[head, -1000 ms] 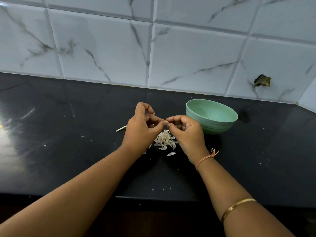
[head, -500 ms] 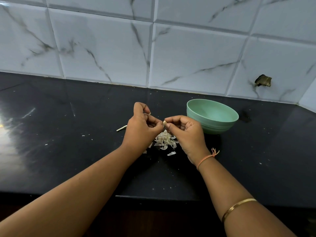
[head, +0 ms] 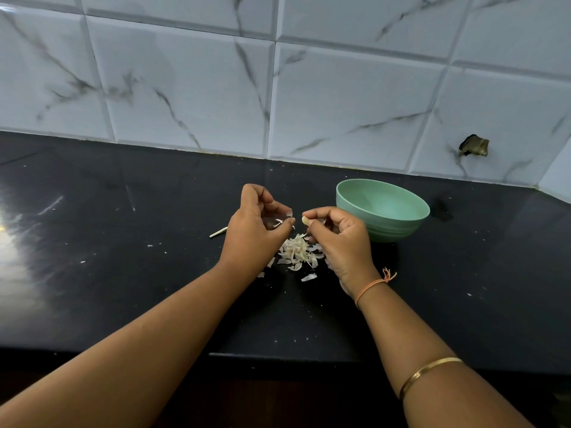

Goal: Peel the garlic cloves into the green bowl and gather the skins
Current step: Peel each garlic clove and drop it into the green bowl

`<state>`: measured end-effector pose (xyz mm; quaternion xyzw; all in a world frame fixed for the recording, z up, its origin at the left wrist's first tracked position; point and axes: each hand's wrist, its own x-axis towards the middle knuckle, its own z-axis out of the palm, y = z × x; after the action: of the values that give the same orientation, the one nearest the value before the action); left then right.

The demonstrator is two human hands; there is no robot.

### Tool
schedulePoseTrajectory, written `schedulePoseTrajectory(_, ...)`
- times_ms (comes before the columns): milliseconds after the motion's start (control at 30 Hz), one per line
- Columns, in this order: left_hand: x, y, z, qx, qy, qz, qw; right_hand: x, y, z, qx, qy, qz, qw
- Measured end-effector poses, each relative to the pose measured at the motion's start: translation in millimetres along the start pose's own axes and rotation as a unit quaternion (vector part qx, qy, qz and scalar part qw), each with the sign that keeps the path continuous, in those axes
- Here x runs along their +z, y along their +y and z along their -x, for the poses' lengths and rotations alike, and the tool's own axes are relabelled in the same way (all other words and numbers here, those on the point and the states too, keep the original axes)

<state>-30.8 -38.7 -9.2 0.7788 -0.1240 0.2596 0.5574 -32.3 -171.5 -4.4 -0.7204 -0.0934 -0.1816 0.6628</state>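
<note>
Right hand [head: 343, 242] pinches clove [head: 305, 220] beside green bowl [head: 398, 230], left hand [head: 256, 231] pinches skin [head: 279, 222].

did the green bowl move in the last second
No. The green bowl sits in the same spot, at the same offset from the chipped hole in the wall tile.

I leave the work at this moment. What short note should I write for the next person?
Left hand: pinches a thin scrap of pale skin.
Right hand: pinches a small white garlic clove, apparently peeled.
Round green bowl: on the black counter, right of both hands.
Done: pale skins piled on the counter below the hands.
Left: drop the clove into the bowl, gather the skins.
</note>
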Motion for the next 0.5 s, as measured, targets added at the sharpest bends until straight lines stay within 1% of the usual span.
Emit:
schedulePoseTrajectory(133,-0.2,2.6,1.2,0.011,-0.024,0.013,1.0,-0.4,1.7,-0.3,-0.005,-0.001,0.025,1.0)
schedulePoseTrajectory(233,-0.5,3.0,1.0,0.007,-0.028,0.013,1.0,-0.8,1.8,0.2,-0.007,-0.003,0.035,0.999)
schedulePoseTrajectory(367,-1.3,2.8,1.5,-0.006,-0.036,0.027,0.999,-1.2,0.9,1.0,-0.007,-0.004,0.026,1.0)
schedulePoseTrajectory(500,-1.3,3.0,1.9,-0.002,-0.047,0.023,0.999,-1.0,1.6,0.3,0.0,-0.001,0.009,1.0)
